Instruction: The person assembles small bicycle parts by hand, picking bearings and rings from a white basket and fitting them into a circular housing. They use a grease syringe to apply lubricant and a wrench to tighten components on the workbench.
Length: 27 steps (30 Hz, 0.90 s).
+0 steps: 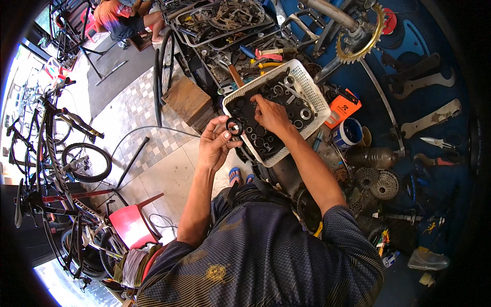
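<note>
My left hand (217,142) pinches a black ring-shaped bike part (234,126) between thumb and fingers, held up at the near left edge of a white perforated plastic basket (318,91). Inside the basket lies a dark, greasy layer of small metal rings, nuts and cups, among them a silver ring (305,113). Over these parts my right hand (271,113) reaches down, its index finger stretched out and apart from the thumb. Nothing shows in its grip, and the fingertips are at the parts; whether they touch is hard to see.
A bench behind the basket holds loose tools and a metal rack of parts (225,20). To the right are an orange box (342,107), a blue-and-white tub (349,131), cassettes (384,184) and wall-hung wrenches (432,117). A wooden box (186,100), a red chair (132,225) and bicycles stand left; another person (115,20) sits far off.
</note>
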### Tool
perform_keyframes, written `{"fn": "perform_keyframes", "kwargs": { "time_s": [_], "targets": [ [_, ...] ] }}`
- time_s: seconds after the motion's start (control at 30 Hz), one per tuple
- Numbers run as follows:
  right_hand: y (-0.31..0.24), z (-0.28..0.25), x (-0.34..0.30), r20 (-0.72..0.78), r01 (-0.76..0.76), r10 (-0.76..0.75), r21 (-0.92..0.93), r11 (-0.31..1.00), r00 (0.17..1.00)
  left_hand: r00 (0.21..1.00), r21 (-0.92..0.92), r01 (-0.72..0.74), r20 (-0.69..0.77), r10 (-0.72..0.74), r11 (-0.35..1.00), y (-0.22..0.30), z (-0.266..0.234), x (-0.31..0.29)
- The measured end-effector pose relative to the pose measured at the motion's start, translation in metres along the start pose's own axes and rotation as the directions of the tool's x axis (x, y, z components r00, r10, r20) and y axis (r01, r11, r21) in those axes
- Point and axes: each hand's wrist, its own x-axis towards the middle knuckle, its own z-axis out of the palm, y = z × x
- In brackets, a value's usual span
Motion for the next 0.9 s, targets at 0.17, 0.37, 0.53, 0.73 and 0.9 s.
{"fn": "perform_keyframes", "kwargs": {
  "time_s": [0.17,0.37,0.53,0.73,0.9],
  "targets": [
    [-0.001,0.002,0.002,-0.014,0.025,-0.026,-0.071,0.997,1.0,0.998,0.046,0.037,0.039,-0.038,0.998,0.003,0.003,0.001],
    [0.001,0.003,-0.006,-0.01,-0.071,0.072,0.034,0.997,0.997,0.999,-0.003,0.03,0.022,-0.03,1.0,0.003,0.009,0.0],
    [-0.016,-0.024,-0.013,-0.095,-0.083,0.109,0.242,0.967,0.989,0.999,0.009,0.036,0.005,-0.036,0.999,0.003,0.015,0.0],
    [-0.066,-0.054,-0.04,-0.24,0.26,-0.158,0.486,0.835,0.958,0.999,0.05,0.034,0.02,-0.035,0.998,0.001,0.021,0.004],
    [-0.085,-0.058,-0.047,-0.265,0.294,-0.207,0.349,0.89,0.942,0.998,0.123,0.0,0.066,-0.008,0.992,-0.002,0.023,0.007]
  ]
}}
